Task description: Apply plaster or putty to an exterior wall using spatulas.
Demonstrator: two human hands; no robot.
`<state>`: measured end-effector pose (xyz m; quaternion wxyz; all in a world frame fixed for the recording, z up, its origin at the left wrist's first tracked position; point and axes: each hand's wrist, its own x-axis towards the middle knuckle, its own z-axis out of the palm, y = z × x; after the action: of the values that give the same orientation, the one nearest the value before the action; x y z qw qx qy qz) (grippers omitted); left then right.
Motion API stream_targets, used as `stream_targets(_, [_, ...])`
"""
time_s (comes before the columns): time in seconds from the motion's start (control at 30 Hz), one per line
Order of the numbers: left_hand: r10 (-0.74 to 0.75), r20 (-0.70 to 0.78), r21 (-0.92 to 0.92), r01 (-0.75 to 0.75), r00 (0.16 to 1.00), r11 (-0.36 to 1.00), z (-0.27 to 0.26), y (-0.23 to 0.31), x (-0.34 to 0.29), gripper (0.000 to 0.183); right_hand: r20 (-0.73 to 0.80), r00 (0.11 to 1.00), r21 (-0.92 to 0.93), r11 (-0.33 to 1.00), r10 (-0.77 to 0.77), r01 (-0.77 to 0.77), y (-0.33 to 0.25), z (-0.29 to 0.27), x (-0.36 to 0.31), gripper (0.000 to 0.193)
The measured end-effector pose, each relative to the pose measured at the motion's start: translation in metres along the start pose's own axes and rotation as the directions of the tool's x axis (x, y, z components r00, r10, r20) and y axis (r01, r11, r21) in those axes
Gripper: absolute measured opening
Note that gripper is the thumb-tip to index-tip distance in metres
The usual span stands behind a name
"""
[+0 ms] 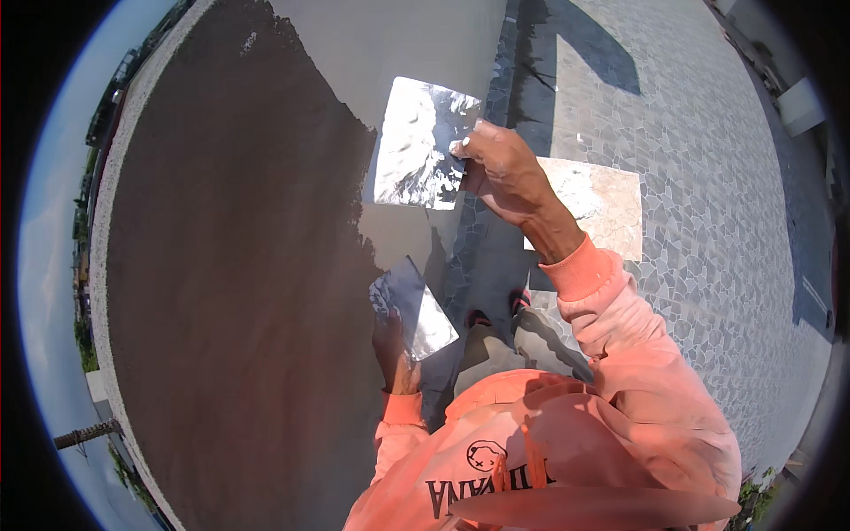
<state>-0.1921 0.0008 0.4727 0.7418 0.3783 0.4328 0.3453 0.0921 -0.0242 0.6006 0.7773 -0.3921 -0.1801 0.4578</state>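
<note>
In my right hand (500,168) is a thin, squarish metal putty blade (416,146), pinched near its right edge, its bright face smeared with patches of paste. White residue marks the fingertips. Lower down, my left hand (392,352) grips a second, smaller-looking metal plate (418,314) from below, tilted, also with some paste on it. The two plates are apart. Beside them rises a wall with a dark grey-brown surface (230,248) and a smooth light grey coat (398,44); a ragged border runs between them. The right-hand plate is in front of that border.
Behind my right wrist, a pale square board (611,208) with a heap of white paste lies low over the paved floor (708,177) of irregular stone pattern. My shoes (521,301) stand close to the wall's foot. The wall's pale far edge (102,221) curves along the left.
</note>
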Motion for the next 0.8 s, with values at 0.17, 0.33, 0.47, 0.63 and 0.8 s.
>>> stream_targets(0.17, [-0.179,0.115,-0.144,0.194,0.977,0.97,0.031,0.002,0.016,0.037,-0.092,0.996,0.015,1.0,0.005,-0.003,0.009,-0.034,-0.059,0.031])
stream_targets(0.33, [-0.187,0.286,0.22,0.125,0.94,0.967,0.077,-0.004,0.018,0.031,0.519,0.765,-0.627,0.438,-0.382,0.644,0.031,-0.059,-0.096,0.06])
stream_targets(0.47, [-0.321,0.228,-0.227,0.37,0.919,0.901,0.132,-0.026,0.014,0.032,0.685,0.711,-0.667,0.254,-0.162,0.7,0.031,-0.119,-0.11,0.069])
stream_targets(0.63, [-0.383,0.172,-0.059,0.397,0.908,0.916,0.217,-0.067,0.025,0.035,0.54,0.841,-0.839,0.082,0.011,0.538,0.016,-0.244,-0.122,0.074])
stream_targets(0.8, [-0.365,0.223,0.119,0.347,0.904,0.93,0.266,-0.12,0.052,0.037,-0.361,0.923,-0.816,0.434,0.132,-0.381,0.039,-0.421,-0.161,0.045])
